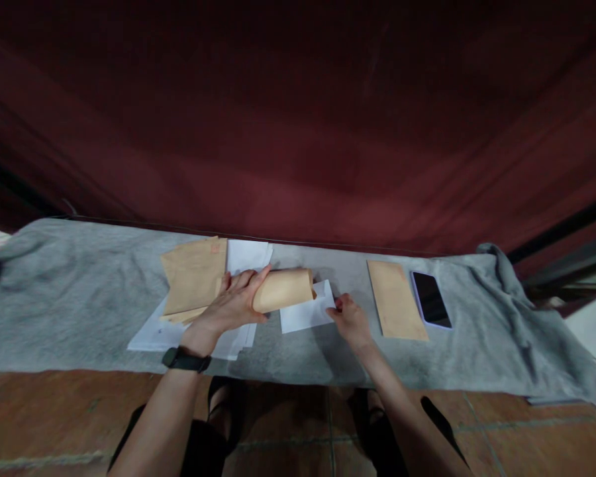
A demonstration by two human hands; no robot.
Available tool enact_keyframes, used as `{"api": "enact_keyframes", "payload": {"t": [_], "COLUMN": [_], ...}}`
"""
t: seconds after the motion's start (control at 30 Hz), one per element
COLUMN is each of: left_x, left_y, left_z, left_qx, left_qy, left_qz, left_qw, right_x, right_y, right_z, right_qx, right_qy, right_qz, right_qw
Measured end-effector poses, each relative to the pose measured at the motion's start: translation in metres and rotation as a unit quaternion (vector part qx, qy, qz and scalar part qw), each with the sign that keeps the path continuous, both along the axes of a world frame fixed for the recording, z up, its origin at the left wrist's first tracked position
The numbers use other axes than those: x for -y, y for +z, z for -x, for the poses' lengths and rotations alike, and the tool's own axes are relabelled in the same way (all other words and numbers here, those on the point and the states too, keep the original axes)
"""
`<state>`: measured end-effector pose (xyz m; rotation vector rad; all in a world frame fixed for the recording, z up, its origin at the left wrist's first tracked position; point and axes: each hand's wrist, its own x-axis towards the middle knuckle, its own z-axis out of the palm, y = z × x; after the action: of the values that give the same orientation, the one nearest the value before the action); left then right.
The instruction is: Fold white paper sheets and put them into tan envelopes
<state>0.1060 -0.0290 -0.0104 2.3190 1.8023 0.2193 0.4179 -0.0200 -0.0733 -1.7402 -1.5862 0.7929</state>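
Note:
My left hand (pixel 236 301), with a dark band on its wrist, is wrapped around a brown paper envelope (pixel 284 289). The envelope bows into a curve, and its mouth gapes on the right. A folded white sheet of paper (pixel 305 316) lies just below and right of that mouth; whether its edge is inside cannot be made out. My right hand (pixel 348 319) pinches the right edge of this sheet. Under and left of my left hand are several brown envelopes (pixel 196 275) on top of a stack of white paper sheets (pixel 153 331).
A grey cloth (pixel 79 298) covers the long narrow surface. To the right lie a single brown envelope (pixel 396 301) and a smartphone (pixel 432 299) with a pale purple edge. A dark red wall (pixel 298 165) rises behind. Below is a tiled floor (pixel 54 414).

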Motion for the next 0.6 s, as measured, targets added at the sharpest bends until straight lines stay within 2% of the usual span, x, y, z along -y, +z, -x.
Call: {"api": "enact_keyframes", "payload": {"t": [0.07, 0.2, 0.37, 0.47, 0.6], "left_x": [0.0, 0.0, -0.002, -0.005, -0.007], "left_y": [0.0, -0.001, -0.003, -0.006, -0.009], "left_z": [0.0, -0.001, -0.003, -0.005, -0.008], "left_qx": [0.003, 0.001, -0.002, 0.001, 0.007], "left_qy": [0.0, 0.003, 0.012, 0.012, 0.004], "left_qz": [0.001, 0.001, -0.002, -0.008, -0.019], "left_qw": [1.0, 1.0, 1.0, 1.0, 1.0], "right_x": [-0.005, -0.019, -0.024, -0.021, -0.018], "right_y": [0.0, 0.009, 0.027, 0.031, 0.029], "right_z": [-0.01, -0.041, -0.074, -0.078, -0.068], "right_qx": [-0.081, -0.148, -0.256, -0.322, -0.308], "right_qy": [-0.01, -0.046, -0.097, -0.108, -0.072], "right_qz": [-0.002, -0.023, -0.066, -0.071, -0.063], "right_qw": [0.997, 0.988, 0.96, 0.938, 0.947]}}
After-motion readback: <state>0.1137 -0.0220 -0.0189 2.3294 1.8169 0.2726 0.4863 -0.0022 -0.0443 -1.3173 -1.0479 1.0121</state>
